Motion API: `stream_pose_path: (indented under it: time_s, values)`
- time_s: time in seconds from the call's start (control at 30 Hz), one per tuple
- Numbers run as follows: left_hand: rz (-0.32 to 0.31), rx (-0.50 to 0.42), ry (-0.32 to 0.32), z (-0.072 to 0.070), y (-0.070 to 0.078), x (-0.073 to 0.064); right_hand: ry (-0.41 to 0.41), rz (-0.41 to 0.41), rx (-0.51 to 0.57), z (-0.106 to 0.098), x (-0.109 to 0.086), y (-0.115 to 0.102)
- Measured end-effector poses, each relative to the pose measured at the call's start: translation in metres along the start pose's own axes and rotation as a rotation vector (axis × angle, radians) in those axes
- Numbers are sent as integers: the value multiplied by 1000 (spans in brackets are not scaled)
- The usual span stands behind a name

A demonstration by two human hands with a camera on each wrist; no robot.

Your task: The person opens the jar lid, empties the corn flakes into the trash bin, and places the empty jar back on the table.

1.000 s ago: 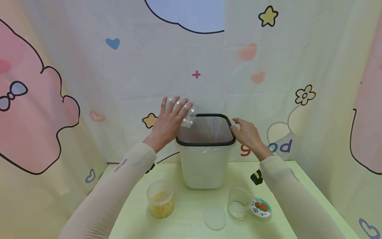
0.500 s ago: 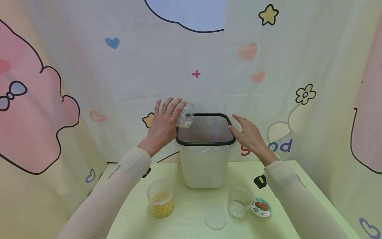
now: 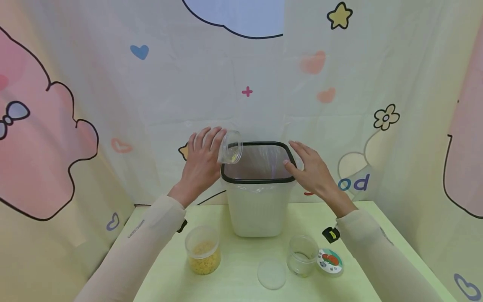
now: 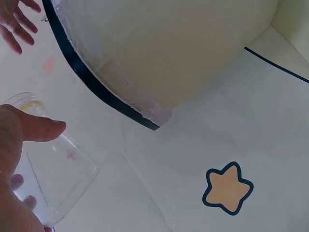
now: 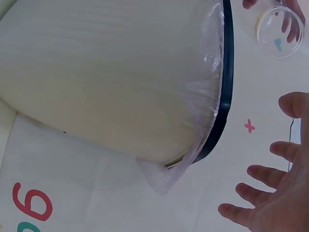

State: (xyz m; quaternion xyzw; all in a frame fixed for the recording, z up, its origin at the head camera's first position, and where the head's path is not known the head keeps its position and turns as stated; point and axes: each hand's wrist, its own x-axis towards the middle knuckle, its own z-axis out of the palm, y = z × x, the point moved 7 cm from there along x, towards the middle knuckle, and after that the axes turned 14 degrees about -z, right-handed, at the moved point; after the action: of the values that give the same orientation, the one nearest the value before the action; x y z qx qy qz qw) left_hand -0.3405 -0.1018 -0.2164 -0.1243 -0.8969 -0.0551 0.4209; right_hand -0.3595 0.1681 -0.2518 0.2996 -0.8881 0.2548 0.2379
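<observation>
My left hand (image 3: 201,163) grips a clear plastic jar (image 3: 232,147), tipped on its side with its mouth toward the trash bin. A little yellow residue shows inside near the jar's mouth. In the left wrist view my thumb lies across the jar (image 4: 63,179) and fingertips show through its wall. Below the jar stands the white trash bin (image 3: 258,214), with a black rim and a clear liner bag. By the right side of the rim is my right hand (image 3: 313,172), fingers spread and holding nothing; the right wrist view shows these fingers (image 5: 265,176) apart from the rim.
On the table (image 3: 241,260), a clear jar with yellow crumbly contents (image 3: 203,262) stands front left. A clear round lid (image 3: 271,274), another clear jar (image 3: 302,256) and a lid with a printed label (image 3: 330,262) lie front right. A patterned cloth hangs behind the bin.
My left hand has moved left and slightly down with the jar, its mouth now turned more to the right. My right hand's fingers have spread and shifted slightly left and up.
</observation>
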Motion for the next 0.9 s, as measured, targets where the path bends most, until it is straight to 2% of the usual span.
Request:
stream_pose_path:
  time_s: [0.3,0.43,0.7,0.9]
  values:
    - [-50,-117,22,-7,0,-10,22,-63,-16,-2,-9,-17]
    - [-50,-154,35,-9,1,-16,36,-89,-19,-2,-15,-23]
    - [-57,-269,79,-17,3,-28,10,-129,-50,1,-24,-35]
    - [-48,-291,89,-22,8,-44,13,-162,-74,2,-34,-45]
